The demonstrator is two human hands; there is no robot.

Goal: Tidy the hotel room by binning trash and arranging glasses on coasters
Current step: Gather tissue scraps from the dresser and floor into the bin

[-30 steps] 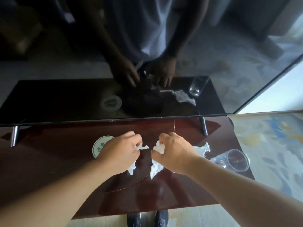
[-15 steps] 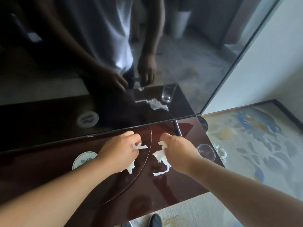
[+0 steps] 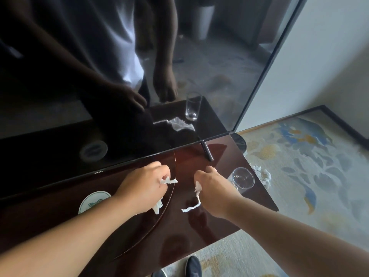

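Tissue scraps (image 3: 196,196) gripped in my left hand (image 3: 143,186) and right hand (image 3: 211,188) over the table (image 3: 219,152), seemingly nothing binned yet; glass (image 3: 242,177) at right edge, off the bare coaster (image 3: 93,200) at left; another wad (image 3: 261,174) on carpet (image 3: 319,176)

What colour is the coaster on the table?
The coaster is white with green rim and emblem; head view.

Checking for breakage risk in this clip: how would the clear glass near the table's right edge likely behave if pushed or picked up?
The glass looks tall and narrow in the TV reflection, so a sideways push could tip it. It stands close to the table edge, so a fall seems possible. Its smooth clear wall may be slippery.
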